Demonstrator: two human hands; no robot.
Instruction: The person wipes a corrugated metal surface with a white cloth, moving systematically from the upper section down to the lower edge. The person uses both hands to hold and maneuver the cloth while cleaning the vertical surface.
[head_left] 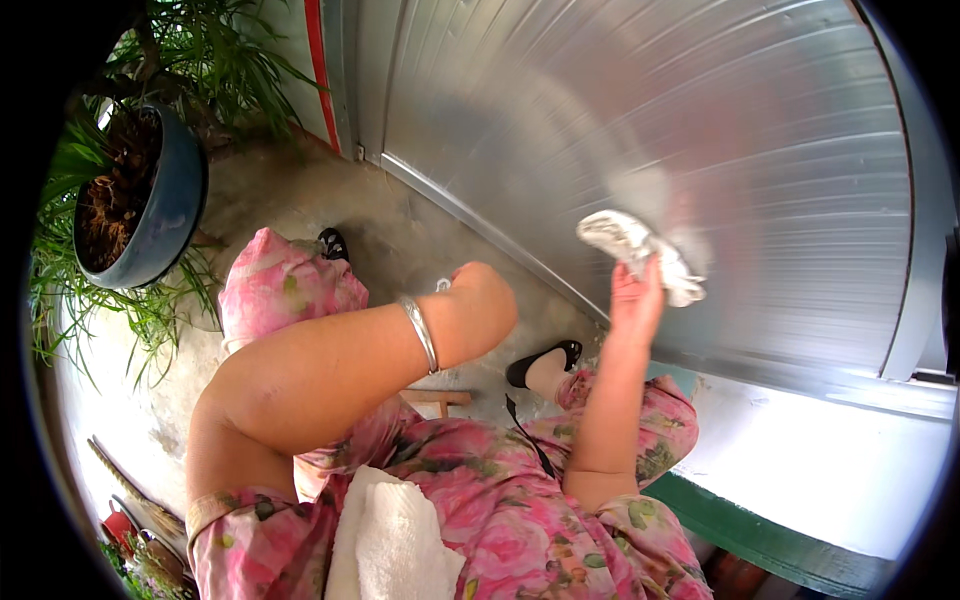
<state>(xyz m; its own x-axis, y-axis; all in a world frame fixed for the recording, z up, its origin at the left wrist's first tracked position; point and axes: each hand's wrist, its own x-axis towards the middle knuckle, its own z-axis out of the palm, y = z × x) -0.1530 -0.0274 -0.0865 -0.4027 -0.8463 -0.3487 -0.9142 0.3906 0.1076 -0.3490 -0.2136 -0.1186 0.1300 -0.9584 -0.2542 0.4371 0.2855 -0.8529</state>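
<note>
Pinched in my right hand (634,290) is a crumpled white cloth (628,240) with greyish patches. Hand and cloth are up at the ribbed metal door (500,150), whose surface shows their blurred reflection; whether the cloth touches the metal I cannot tell. My left hand (478,310), a silver bangle (421,335) at its wrist, is raised in front of me, apart from the door. Its fingers curl in and are mostly out of sight, so anything inside them is hidden. A white towel (390,545) lies over my flowered clothing.
A large blue-grey pot (165,215) with a leafy plant stands at the left. Below my left forearm is part of a small wooden stool (437,398). To the right of my legs runs a white ledge (820,440) with a green edge (760,535). The floor (390,225) is concrete.
</note>
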